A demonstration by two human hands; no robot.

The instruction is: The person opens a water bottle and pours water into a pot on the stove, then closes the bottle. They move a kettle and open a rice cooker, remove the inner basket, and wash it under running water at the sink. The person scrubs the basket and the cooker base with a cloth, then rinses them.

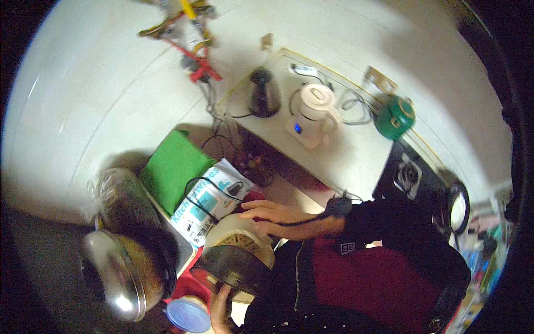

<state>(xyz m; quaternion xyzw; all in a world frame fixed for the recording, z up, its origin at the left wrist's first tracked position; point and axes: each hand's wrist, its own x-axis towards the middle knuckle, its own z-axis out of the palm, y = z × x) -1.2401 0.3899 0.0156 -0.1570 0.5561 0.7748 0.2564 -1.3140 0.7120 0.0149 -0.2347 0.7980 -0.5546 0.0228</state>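
A round cream container (pixel 262 239) with slots inside and a dark see-through cover (pixel 235 267) is close against my body. My left hand (pixel 222 311) holds it from below, a finger on the edge of the cover. Across its far side lies my right hand (pixel 271 215), fingers stretched out and touching the cream wall; how firmly it grips is unclear. A dark device (pixel 338 206) is strapped at my right wrist. Beside the container is a white pack of kitchen wipes (pixel 204 200), with a black cord looped on top. A blue-lidded tub (pixel 188 315) is near my left hand.
A large pot with a shiny steel lid (pixel 112 275) is to the left, below a plastic-wrapped item (pixel 125 196). Near the wipes is a green object (pixel 177 165). A white electric kettle (pixel 315 110), dark kettle (pixel 263 94), green pot (pixel 395 117) and gas stove (pixel 411 171) line the counter.
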